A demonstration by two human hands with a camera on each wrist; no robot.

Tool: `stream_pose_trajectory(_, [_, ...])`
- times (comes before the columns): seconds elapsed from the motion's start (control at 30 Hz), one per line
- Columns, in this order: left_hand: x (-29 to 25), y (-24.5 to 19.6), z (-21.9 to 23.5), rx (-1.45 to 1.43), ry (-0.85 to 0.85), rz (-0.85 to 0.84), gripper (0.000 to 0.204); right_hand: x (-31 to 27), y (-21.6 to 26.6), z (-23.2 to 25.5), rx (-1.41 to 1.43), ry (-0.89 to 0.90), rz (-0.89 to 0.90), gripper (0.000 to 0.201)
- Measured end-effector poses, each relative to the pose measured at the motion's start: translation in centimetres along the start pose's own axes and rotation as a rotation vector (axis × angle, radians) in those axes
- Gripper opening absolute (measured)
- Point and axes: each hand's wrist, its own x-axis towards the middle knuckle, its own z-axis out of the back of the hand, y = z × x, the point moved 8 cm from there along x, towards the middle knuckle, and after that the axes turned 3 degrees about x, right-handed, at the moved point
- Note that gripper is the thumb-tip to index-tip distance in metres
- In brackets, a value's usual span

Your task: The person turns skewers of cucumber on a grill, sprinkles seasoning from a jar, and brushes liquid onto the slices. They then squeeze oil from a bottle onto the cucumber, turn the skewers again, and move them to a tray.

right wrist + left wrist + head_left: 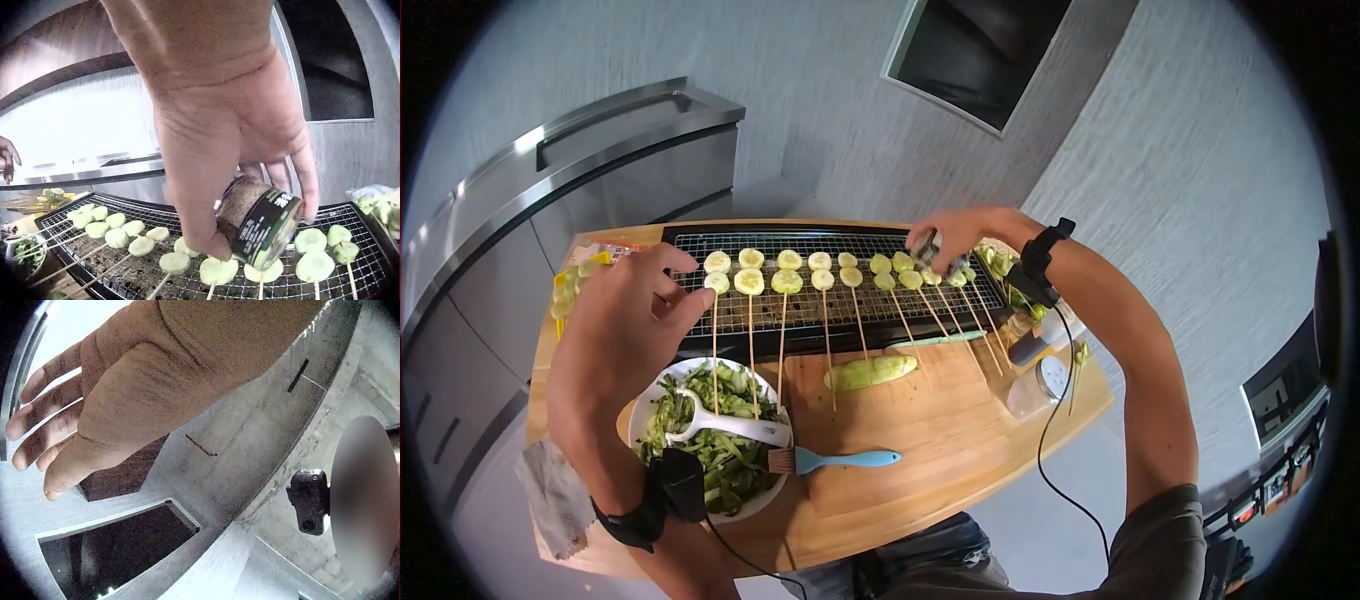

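Observation:
My right hand (956,232) (219,125) grips a seasoning jar (941,255) (259,220) with a dark label, tilted over skewered green slices at the right part of the grill (800,318). Several skewers, each with two round slices (787,281) (219,270), lie across the wire rack with their sticks toward me. My left hand (622,325) (119,394) hangs over the grill's left end with its fingers spread and loosely bent, and nothing shows in it. In the left wrist view its fingers are relaxed.
A white bowl of green peelings (640,420) with a white peeler (735,428) stands at front left. The cutting board (940,430) bears a blue brush (850,460) and a peeled green piece (870,373). A clear shaker (1038,388) stands right; a grey cloth (557,495) lies left.

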Motion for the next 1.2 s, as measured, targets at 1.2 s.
stream_pose_trajectory(1.2, [0.1,0.1,-0.1,-0.061,-0.054,-0.040,0.025,-3.4,1.3,4.1,-0.079,-0.153,0.068,0.073])
